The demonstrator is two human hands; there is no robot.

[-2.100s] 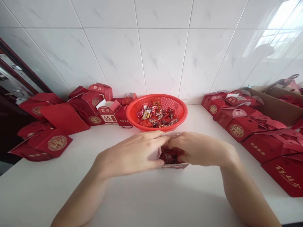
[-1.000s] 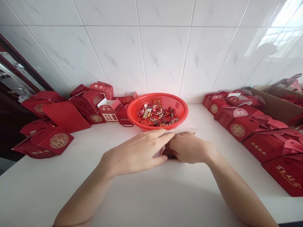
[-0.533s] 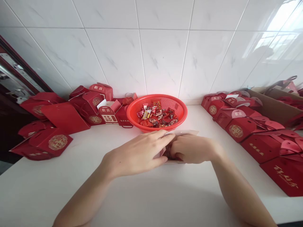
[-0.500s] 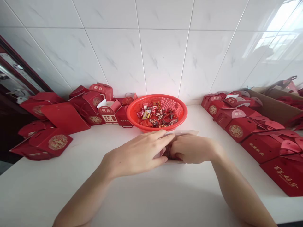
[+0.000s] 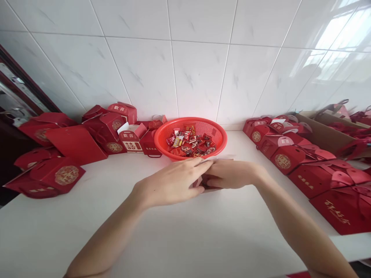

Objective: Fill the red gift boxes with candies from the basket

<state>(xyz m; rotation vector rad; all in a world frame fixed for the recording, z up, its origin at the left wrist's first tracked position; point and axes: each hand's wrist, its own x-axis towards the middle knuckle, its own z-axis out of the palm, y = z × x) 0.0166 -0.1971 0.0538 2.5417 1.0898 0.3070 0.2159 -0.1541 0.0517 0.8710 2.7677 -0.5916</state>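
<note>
A small open box (image 5: pixel 216 190) stands on the white table in front of the red basket, mostly covered by my hands. My left hand (image 5: pixel 171 183) grips its left side, fingers over the top edge and thumb at the near side. My right hand (image 5: pixel 230 173) reaches into the opening from the right; its fingertips are down inside, and anything in them is hidden. Just behind the hands, a red plastic basket (image 5: pixel 222 143) holds several wrapped candies (image 5: pixel 193 142).
Red gift boxes (image 5: pixel 65 175) cluster at the left, with an open one (image 5: pixel 131 141) beside the basket. A row of closed red boxes (image 5: pixel 307 181) lines the right side, beside a brown carton (image 5: pixel 319 135). A tiled wall (image 5: pixel 199 77) rises behind.
The view has shifted slightly. My right hand sits a little higher and nearer my left hand, still in the box. A red edge now shows at the bottom right.
</note>
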